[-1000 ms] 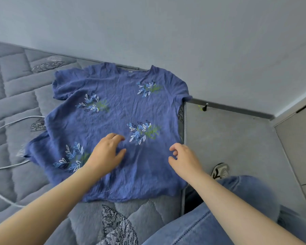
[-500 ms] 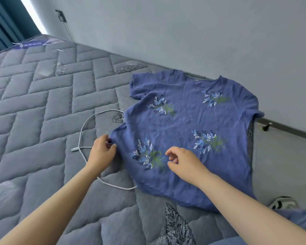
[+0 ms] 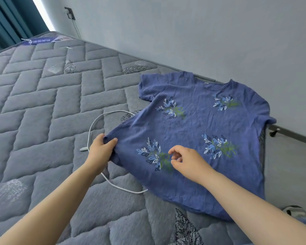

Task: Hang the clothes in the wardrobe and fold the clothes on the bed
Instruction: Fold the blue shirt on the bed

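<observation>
**A:** What are the hands doing?

**B:** The left hand [image 3: 100, 149] grips the near left hem corner of the blue crinkled short-sleeved shirt with leaf prints [image 3: 201, 128], thumb on top and fingers curled underneath. The right hand [image 3: 187, 160] is over the lower front, fingers loosely bent, thumb and forefinger apart, holding nothing. I cannot tell if it touches the cloth.

**A:** And where does the shirt lie?

**B:** It lies face up along the right edge of the grey quilted mattress [image 3: 42, 103], with the hem towards the person and the collar at the far edge by the wall. Its right side droops over the right edge. A thin white cable [image 3: 95, 123] loops beside the left hand and runs under the hem.

**A:** How will it handle?

**B:** I judge it light, thin and limp. It should sag wherever it is unsupported and crease easily. Holding a hem corner and the shoulder on the same side would carry one long edge over cleanly. The cable may drag along with it. Beyond, a teal curtain [image 3: 5, 23] hangs past the far left corner.
</observation>
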`<state>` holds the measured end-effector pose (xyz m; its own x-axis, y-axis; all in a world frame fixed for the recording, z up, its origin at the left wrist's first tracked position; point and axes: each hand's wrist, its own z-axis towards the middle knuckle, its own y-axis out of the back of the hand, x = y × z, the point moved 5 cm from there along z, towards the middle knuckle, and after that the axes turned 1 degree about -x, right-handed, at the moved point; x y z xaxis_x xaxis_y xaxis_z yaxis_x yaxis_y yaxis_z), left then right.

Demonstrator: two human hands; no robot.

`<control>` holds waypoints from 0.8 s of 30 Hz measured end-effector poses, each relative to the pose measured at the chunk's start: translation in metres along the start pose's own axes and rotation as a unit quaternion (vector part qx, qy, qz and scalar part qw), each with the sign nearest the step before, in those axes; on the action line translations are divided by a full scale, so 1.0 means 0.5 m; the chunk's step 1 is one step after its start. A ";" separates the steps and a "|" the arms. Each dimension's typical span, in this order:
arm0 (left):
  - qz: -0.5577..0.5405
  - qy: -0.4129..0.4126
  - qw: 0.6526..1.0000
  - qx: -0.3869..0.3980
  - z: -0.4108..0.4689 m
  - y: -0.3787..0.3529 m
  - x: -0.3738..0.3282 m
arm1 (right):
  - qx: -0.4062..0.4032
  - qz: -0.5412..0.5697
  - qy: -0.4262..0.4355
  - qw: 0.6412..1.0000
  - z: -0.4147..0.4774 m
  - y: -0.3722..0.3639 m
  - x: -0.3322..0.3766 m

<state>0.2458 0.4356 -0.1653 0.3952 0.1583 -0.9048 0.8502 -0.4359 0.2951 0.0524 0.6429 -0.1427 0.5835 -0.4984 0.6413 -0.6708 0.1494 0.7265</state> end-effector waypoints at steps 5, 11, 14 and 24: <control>-0.078 0.133 0.986 0.063 -0.031 -0.007 0.054 | 0.055 0.001 0.009 0.998 -0.015 -0.047 0.006; -0.021 0.144 0.982 0.117 -0.052 -0.036 0.088 | 0.065 -0.089 0.051 0.993 -0.051 -0.087 0.003; 0.078 0.103 0.991 0.045 -0.046 -0.017 0.085 | 0.080 -0.067 0.068 0.992 -0.062 -0.095 0.009; 0.337 -0.088 0.936 -0.043 -0.025 -0.020 -0.031 | 0.017 -0.057 0.061 0.996 0.040 0.023 0.029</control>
<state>0.2354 0.4487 -0.1503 0.7957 -0.2786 -0.5378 0.4553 -0.3105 0.8345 0.0440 0.6206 -0.1302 0.7067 -0.4030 0.5815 -0.6110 0.0669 0.7888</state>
